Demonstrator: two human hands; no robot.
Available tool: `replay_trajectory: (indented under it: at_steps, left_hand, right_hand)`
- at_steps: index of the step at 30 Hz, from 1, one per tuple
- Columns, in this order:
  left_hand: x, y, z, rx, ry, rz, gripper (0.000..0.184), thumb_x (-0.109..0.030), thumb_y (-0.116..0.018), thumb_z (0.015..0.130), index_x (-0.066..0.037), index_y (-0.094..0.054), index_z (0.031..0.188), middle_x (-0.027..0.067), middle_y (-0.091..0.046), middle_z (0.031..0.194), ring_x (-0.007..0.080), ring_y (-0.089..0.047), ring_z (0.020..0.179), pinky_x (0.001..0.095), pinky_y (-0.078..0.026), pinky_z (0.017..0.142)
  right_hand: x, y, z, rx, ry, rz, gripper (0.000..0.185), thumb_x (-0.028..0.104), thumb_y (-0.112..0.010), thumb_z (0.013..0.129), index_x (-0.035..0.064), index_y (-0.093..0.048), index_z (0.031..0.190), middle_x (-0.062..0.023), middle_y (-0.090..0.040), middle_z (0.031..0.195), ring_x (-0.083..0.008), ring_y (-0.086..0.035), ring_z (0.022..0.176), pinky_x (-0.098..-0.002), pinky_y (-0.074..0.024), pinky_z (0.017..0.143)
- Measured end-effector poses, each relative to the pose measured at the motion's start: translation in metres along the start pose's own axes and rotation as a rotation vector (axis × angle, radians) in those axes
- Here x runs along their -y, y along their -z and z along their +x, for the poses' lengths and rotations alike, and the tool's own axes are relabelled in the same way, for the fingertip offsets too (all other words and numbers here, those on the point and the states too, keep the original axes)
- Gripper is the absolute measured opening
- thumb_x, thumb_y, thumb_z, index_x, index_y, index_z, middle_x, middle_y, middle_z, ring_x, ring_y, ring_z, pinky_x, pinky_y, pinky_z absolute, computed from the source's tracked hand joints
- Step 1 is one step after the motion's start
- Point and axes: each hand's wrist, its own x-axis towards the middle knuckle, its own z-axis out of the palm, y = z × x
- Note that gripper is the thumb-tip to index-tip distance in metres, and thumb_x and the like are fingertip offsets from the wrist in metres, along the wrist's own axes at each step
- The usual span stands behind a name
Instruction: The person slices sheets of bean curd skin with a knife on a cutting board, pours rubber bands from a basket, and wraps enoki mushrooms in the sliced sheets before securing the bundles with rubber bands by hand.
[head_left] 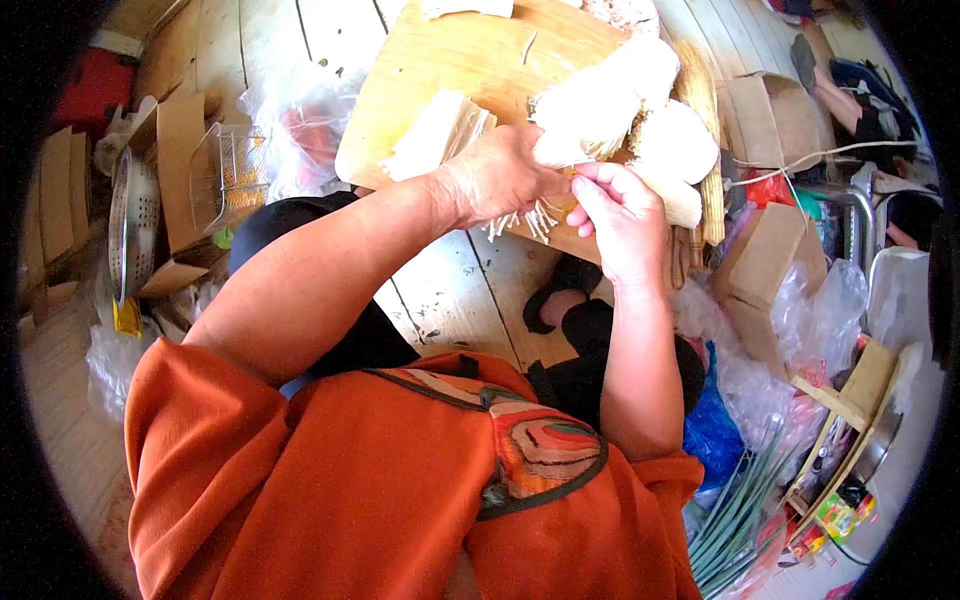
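Observation:
My left hand is closed around a bundle of thin pale strands, whose loose ends hang below the fingers at the board's near edge. Right beside it, the fingers of my right hand pinch together near a small yellowish bit, too small to name. Under and beyond my hands lies a wooden board. On it, a stack of pale strips sits to the left of my hands, and a larger white bundle with stringy ends lies beyond them. More white pieces rest at the right.
Bundled stalks lie along the board's right side. Cardboard boxes, plastic bags and green stalks are at the right. A metal colander and a wire basket stand at the left. Another person's leg shows at the upper right.

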Motion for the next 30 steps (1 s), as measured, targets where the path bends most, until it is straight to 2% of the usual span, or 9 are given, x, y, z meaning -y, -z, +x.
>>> replay_trajectory:
  at_steps: [12,14,16,18,22,25,26,28,30]
  left_hand:
    - [0.005,0.003,0.004,-0.045,-0.012,0.051,0.03,-0.014,-0.066,0.083,0.0,-0.057,0.108,0.0013,-0.059,0.075,0.009,-0.052,0.06,0.0243,-0.045,0.053]
    - [0.009,0.004,0.007,-0.095,-0.038,0.144,0.03,-0.014,-0.065,0.083,0.0,-0.057,0.108,0.0013,-0.058,0.074,0.009,-0.052,0.06,0.0242,-0.045,0.053]
    - [0.003,0.005,0.003,-0.146,-0.038,0.113,0.029,-0.012,-0.063,0.083,0.0,-0.057,0.109,0.0014,-0.058,0.073,0.0088,-0.052,0.059,0.024,-0.044,0.053]
    - [0.003,0.005,0.001,-0.108,-0.036,0.072,0.028,-0.012,-0.063,0.084,0.0,-0.057,0.108,0.0014,-0.058,0.073,0.0089,-0.052,0.059,0.0243,-0.044,0.052]
    - [0.006,0.002,0.0,-0.061,0.012,-0.196,0.021,-0.013,-0.065,0.083,-0.002,-0.059,0.1,0.0015,-0.058,0.072,0.0096,-0.051,0.056,0.0247,-0.043,0.05]
    - [0.002,0.01,-0.002,0.007,0.051,-0.225,0.018,-0.013,-0.067,0.082,-0.003,-0.059,0.095,0.0023,-0.059,0.073,0.01,-0.051,0.055,0.0241,-0.043,0.05]
    - [0.004,0.01,-0.002,0.007,0.051,-0.224,0.018,-0.013,-0.067,0.082,-0.003,-0.059,0.095,0.0023,-0.059,0.073,0.01,-0.051,0.055,0.0241,-0.043,0.05]
    - [0.006,0.008,-0.004,0.115,0.101,-0.194,0.018,-0.011,-0.068,0.081,-0.003,-0.059,0.094,0.0026,-0.058,0.071,0.01,-0.051,0.053,0.0235,-0.043,0.049]
    - [0.004,0.006,-0.008,0.177,0.105,-0.198,0.018,-0.011,-0.069,0.081,-0.002,-0.059,0.093,0.0026,-0.059,0.07,0.0098,-0.052,0.053,0.0241,-0.045,0.049]
  right_hand:
    - [0.002,0.011,-0.002,0.208,-0.115,0.127,0.011,0.014,-0.062,0.088,0.0033,-0.061,0.09,-0.0018,-0.061,0.073,-0.007,-0.054,0.055,-0.0197,-0.0408,0.047]
    - [0.005,0.011,-0.006,0.252,-0.108,0.53,0.009,0.012,-0.057,0.089,0.0034,-0.059,0.09,-0.0044,-0.061,0.077,-0.009,-0.052,0.052,-0.0201,-0.0401,0.046]
    - [0.01,0.01,-0.011,0.277,-0.094,0.603,0.011,0.012,-0.052,0.09,0.0029,-0.057,0.091,-0.0073,-0.061,0.08,-0.0117,-0.055,0.053,-0.0213,-0.0403,0.045]
    - [0.006,0.01,-0.013,0.473,-0.201,0.752,0.015,0.014,-0.051,0.09,0.0018,-0.058,0.09,-0.0094,-0.062,0.081,-0.0137,-0.058,0.053,-0.0223,-0.0403,0.043]
    - [-0.002,0.007,-0.013,0.406,-0.293,0.592,0.026,0.011,-0.048,0.09,-0.0008,-0.062,0.108,-0.0069,-0.063,0.069,-0.013,-0.057,0.046,-0.0222,-0.0391,0.037]
    - [0.001,0.009,-0.013,0.233,-0.105,0.48,0.028,0.012,-0.049,0.095,0.0027,-0.06,0.119,-0.0049,-0.059,0.06,-0.0101,-0.053,0.041,-0.0209,-0.0371,0.034]
    - [0.004,0.01,-0.011,0.157,-0.077,0.326,0.034,0.017,-0.057,0.093,0.0034,-0.057,0.124,-0.0056,-0.061,0.064,-0.0086,-0.053,0.043,-0.0193,-0.037,0.036]
    - [0.012,0.007,-0.011,0.055,-0.055,0.099,0.043,0.013,-0.066,0.087,0.003,-0.054,0.127,-0.007,-0.065,0.075,-0.0089,-0.059,0.055,-0.0206,-0.0459,0.045]
    - [0.012,-0.002,-0.012,0.089,0.059,0.061,0.045,0.011,-0.069,0.085,0.0027,-0.055,0.126,-0.0074,-0.066,0.081,-0.0099,-0.061,0.063,-0.0228,-0.0496,0.053]
